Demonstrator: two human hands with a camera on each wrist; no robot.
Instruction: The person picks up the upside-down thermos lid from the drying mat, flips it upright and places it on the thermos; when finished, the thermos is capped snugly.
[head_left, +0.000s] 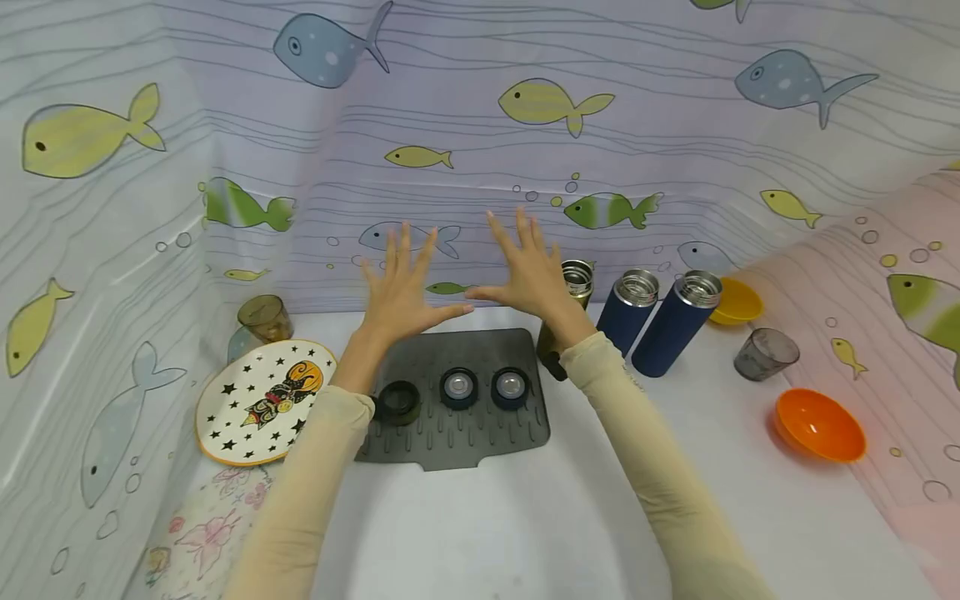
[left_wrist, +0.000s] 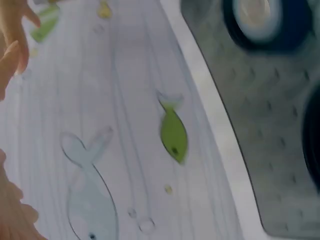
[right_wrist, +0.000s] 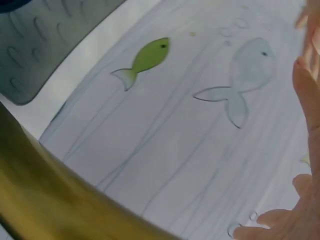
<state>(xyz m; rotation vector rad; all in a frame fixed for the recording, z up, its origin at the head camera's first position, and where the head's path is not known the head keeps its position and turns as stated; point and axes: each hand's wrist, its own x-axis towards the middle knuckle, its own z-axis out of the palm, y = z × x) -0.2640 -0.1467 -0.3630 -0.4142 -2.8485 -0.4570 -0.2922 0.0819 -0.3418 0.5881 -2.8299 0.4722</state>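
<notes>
Both hands are raised with fingers spread and hold nothing. My left hand (head_left: 400, 302) is above the left part of a grey ribbed mat (head_left: 427, 354), thumb pointing inward. Opposite it, my right hand (head_left: 531, 279) overlaps the gold thermos bottle (head_left: 578, 282) in the head view. On the mat lie an olive-black lid (head_left: 399, 403) and two navy lids (head_left: 459, 387) with silvery centres. Two uncapped navy thermos bottles (head_left: 628, 310) stand right of the gold one. In the right wrist view the gold bottle's side (right_wrist: 65, 195) fills the lower left.
At the left, a star-patterned plate (head_left: 232, 417) leans near a brown glass (head_left: 266, 317). To the right are a yellow bowl (head_left: 737, 302), a grey glass (head_left: 767, 354) and an orange bowl (head_left: 821, 424). A fish-print curtain (head_left: 450, 83) encloses the white table (head_left: 480, 533).
</notes>
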